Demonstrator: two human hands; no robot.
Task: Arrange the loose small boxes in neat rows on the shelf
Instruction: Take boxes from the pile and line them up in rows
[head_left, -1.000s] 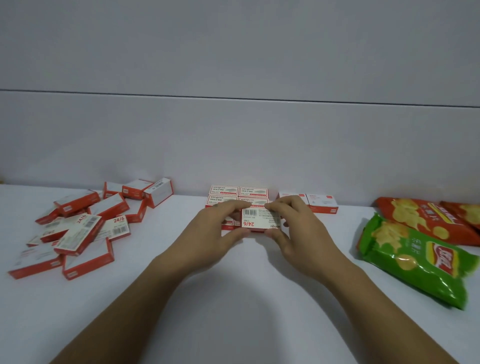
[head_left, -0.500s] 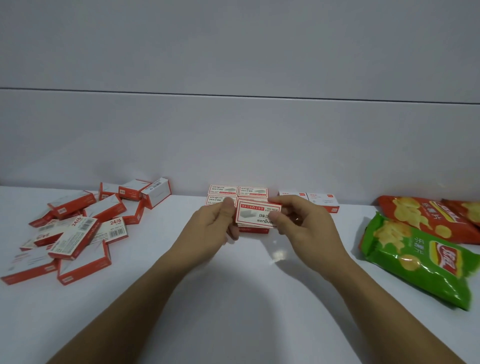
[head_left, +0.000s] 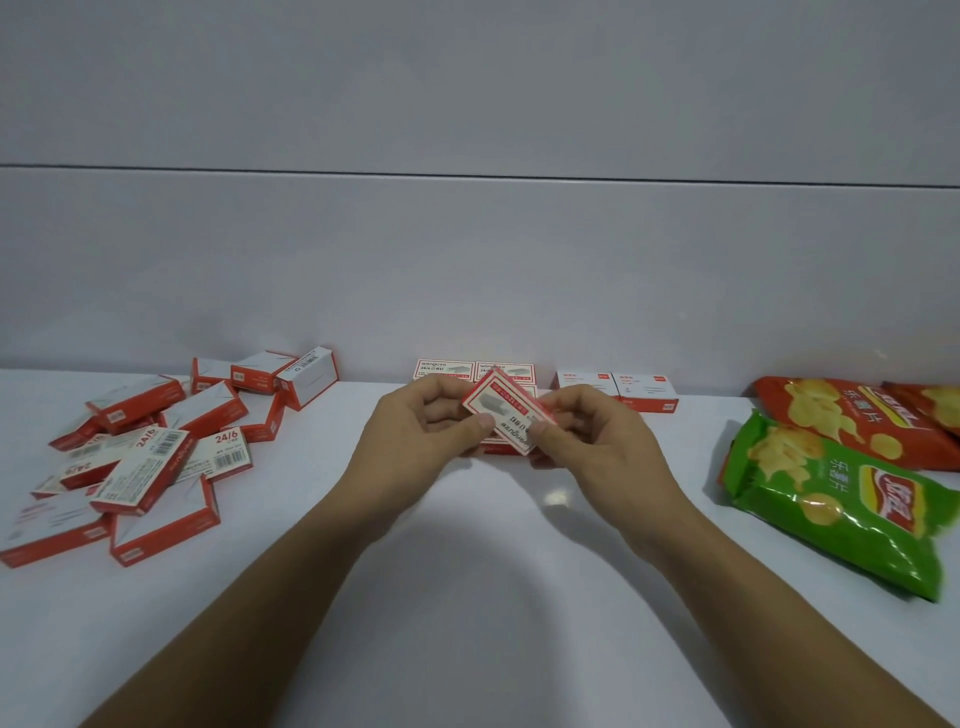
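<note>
Step in hand: squaring up one staple box (head_left: 506, 415) before placing it, judging by its skewed tilt.
Held box: centre of the scene, raised off the white shelf (head_left: 467, 597), just in front of the arranged boxes (head_left: 447, 370); printed face towards the camera, edges askew to the rows.
Left hand (head_left: 426, 431): grip clamped on the box's left end, thumb on the near face, fingers curled behind.
Right hand (head_left: 587, 441): grip pinched on the box's right end.
Arranged boxes: lying flat by the far wall; another pair of boxes (head_left: 615, 384) sits just to their right.
Loose pile (head_left: 156, 441): jumbled at the left, well apart from both hands.
Next move: probably rotate the box parallel to the rows, then set it flush against its neighbours without nudging them.
Nearby: a green crisp bag (head_left: 831, 509) and red crisp bags (head_left: 841, 421) at the right.
</note>
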